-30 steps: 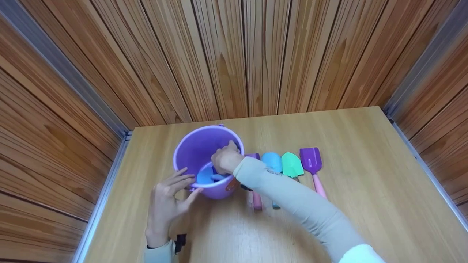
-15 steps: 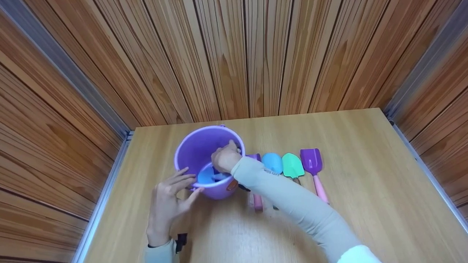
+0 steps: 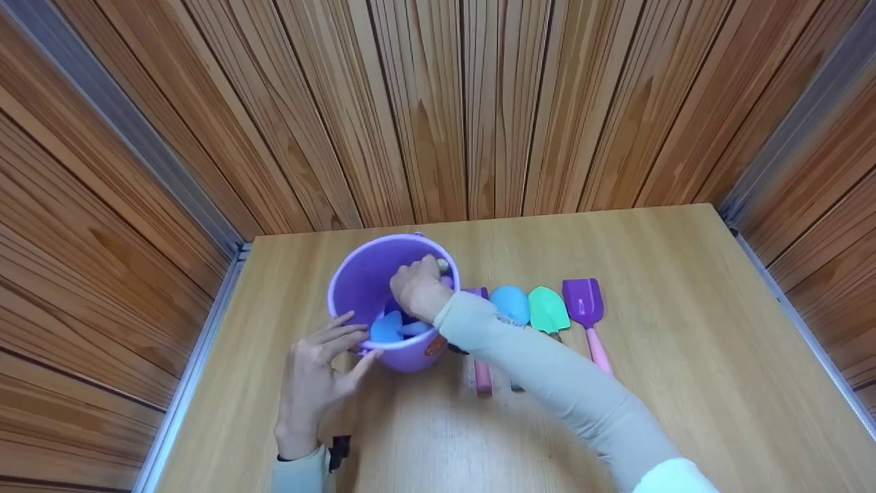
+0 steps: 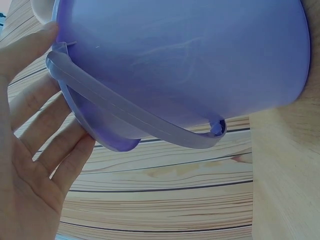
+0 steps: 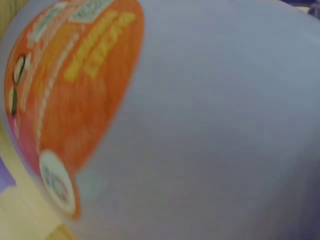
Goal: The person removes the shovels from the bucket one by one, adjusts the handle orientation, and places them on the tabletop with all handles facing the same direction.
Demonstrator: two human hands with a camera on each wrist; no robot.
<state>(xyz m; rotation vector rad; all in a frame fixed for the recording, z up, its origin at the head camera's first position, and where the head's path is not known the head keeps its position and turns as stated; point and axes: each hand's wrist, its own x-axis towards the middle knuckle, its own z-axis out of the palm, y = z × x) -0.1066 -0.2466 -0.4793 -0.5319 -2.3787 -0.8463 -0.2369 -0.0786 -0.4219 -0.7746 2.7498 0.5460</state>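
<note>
A purple bucket (image 3: 356, 274) stands on the table, its mouth facing up. My left hand (image 3: 311, 383) holds its near-left rim, the thumb and fingers at the edge by the handle (image 4: 135, 112). My right hand (image 3: 419, 286) reaches inside the bucket with bent fingers; its fingertips are hidden, so what it grips cannot be made out. Below it in the bucket lies a blue toy piece (image 3: 387, 327). By the right inner wall show a pale end (image 3: 443, 265) and a purple piece (image 3: 447, 281). The right wrist view is filled by the bucket's wall with an orange label (image 5: 95, 95).
Right of the bucket lie toy shovels in a row: one with a pink handle (image 3: 482, 378), a blue one (image 3: 510, 305), a green one (image 3: 547, 309) and a purple one (image 3: 583, 301). My right forearm crosses over some of them. Wood-panelled walls (image 3: 438, 109) enclose the table (image 3: 684, 329).
My right hand has shifted slightly left and up inside the bucket, and the pale end and purple piece beside it show more. The left hand stays at the rim.
</note>
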